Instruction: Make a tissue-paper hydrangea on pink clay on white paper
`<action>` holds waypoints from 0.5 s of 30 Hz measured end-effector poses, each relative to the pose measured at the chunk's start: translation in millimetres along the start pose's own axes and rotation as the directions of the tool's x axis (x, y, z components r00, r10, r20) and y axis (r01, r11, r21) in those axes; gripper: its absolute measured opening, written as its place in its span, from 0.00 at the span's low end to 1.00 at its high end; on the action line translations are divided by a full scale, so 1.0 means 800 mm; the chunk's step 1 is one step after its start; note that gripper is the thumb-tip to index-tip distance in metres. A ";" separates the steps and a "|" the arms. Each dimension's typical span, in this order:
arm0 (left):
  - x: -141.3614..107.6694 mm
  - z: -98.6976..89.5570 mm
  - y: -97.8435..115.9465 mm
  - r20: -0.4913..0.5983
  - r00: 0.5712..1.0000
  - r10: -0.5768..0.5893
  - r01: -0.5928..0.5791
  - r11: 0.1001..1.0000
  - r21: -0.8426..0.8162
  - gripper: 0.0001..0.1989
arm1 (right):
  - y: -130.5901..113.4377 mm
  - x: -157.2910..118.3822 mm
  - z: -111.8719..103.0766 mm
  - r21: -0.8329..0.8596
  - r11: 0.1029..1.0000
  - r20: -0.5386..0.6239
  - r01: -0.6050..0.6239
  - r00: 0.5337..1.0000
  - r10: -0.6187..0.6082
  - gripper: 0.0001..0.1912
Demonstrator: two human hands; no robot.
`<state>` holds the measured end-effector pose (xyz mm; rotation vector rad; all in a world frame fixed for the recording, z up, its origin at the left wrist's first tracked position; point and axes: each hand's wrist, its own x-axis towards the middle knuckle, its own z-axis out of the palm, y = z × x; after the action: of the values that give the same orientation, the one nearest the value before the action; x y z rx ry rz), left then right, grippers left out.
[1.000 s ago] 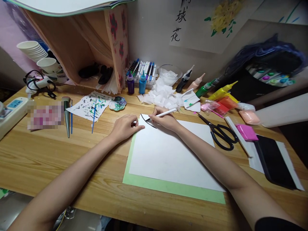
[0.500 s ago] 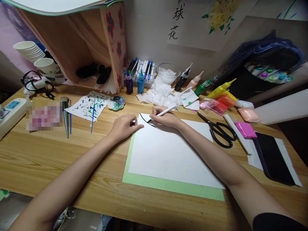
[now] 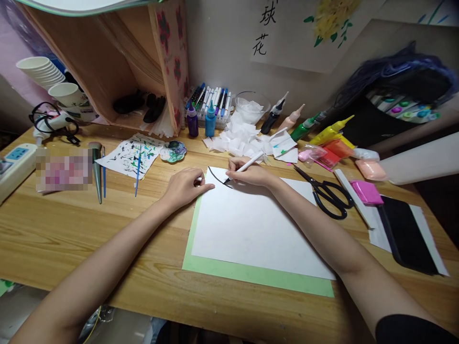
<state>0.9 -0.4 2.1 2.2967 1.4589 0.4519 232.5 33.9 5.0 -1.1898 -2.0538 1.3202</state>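
Observation:
A white sheet lies on a light green sheet on the wooden table. A curved black line runs across its upper left corner. My right hand is closed round a white marker, whose dark tip rests at the line. My left hand lies at the sheet's left edge, its thumb on the paper; its fingers are curled round a small whitish thing, perhaps a pen cap, of which only an end shows.
Black scissors lie right of the sheet, near a pink packet and a black tablet-like object. Behind are paper scraps, paint bottles and a marker box. Brushes and a paint-stained paper lie left.
My right hand with the marker has moved slightly to the right along the black line. My left hand has stayed in place. The view has shifted slightly.

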 end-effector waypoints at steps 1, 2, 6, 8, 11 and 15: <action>0.000 0.000 0.000 -0.001 1.000 0.001 -0.001 1.000 -0.005 0.19 | -0.001 0.000 -0.001 0.003 1.000 0.006 0.002 1.000 -0.002 0.12; 0.000 0.000 0.000 -0.002 1.000 0.001 -0.001 1.000 -0.008 0.19 | -0.002 0.000 -0.001 0.008 1.000 0.014 0.003 1.000 -0.003 0.12; -0.001 0.000 0.000 0.001 1.000 -0.009 0.009 1.000 -0.015 0.19 | -0.005 -0.001 -0.004 0.047 0.999 0.045 -0.002 0.999 0.000 0.13; 0.000 0.000 0.000 0.003 1.000 -0.011 0.011 1.000 -0.014 0.19 | -0.005 -0.002 -0.005 0.062 0.998 0.060 -0.003 0.998 0.000 0.13; 0.000 -0.001 0.001 0.005 1.000 -0.011 0.011 1.000 -0.013 0.19 | -0.002 -0.002 -0.007 0.094 0.995 0.078 -0.010 0.997 0.003 0.14; 0.000 0.000 0.001 0.009 1.000 -0.010 0.010 1.000 -0.013 0.19 | 0.007 0.000 -0.006 0.202 0.979 0.029 0.001 1.000 -0.007 0.13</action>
<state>1.2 -0.4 2.7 2.2778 1.4585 0.4466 238.1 37.2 2.4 -1.0812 -1.8879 1.5123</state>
